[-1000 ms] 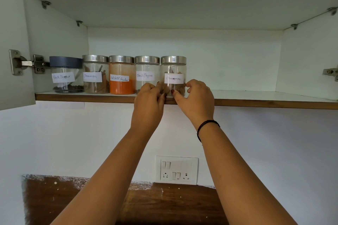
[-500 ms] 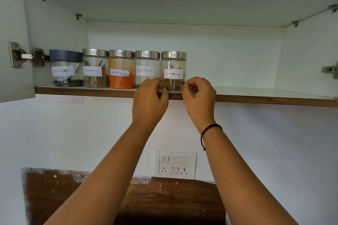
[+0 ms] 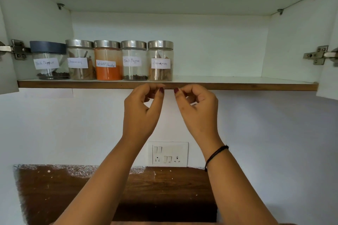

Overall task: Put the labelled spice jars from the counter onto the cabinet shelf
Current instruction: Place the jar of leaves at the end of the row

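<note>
Counted five labelled spice jars in one row on the left half of the cabinet shelf (image 3: 237, 86), all upright, sides touching or nearly so. From the left: dark-lidded Black Pepper jar (image 3: 48, 61), left Cinnamon jar (image 3: 80, 60), Red Chilli Powder jar (image 3: 108, 61), steel-lidded Black Pepper jar (image 3: 134, 60), right Cinnamon jar (image 3: 160, 61).

Found left hand (image 3: 144, 105) and right hand (image 3: 198, 105) just below the shelf's front edge, under that last jar. Fingers loosely curled, thumbs apart from fingertips, gripping nothing, touching no jar.

Judged the jars clear glass or hard plastic: cylindrical, straight-walled, smooth, rigid. Likely slippery, and breakable if dropped from shelf height. Rated all light: peppercorns only at the bottom, bark pieces loose, powder to about half height and probably heaviest.

Advise taking hold round the body below the lid, across the paper label for friction, never by the lid alone. Unable to confirm seating of lids.

Noted brushed metal caps on four, a matte dark cap on one, handwritten white paper labels, and a white laminate shelf with a brown wood-tone edge.
</note>
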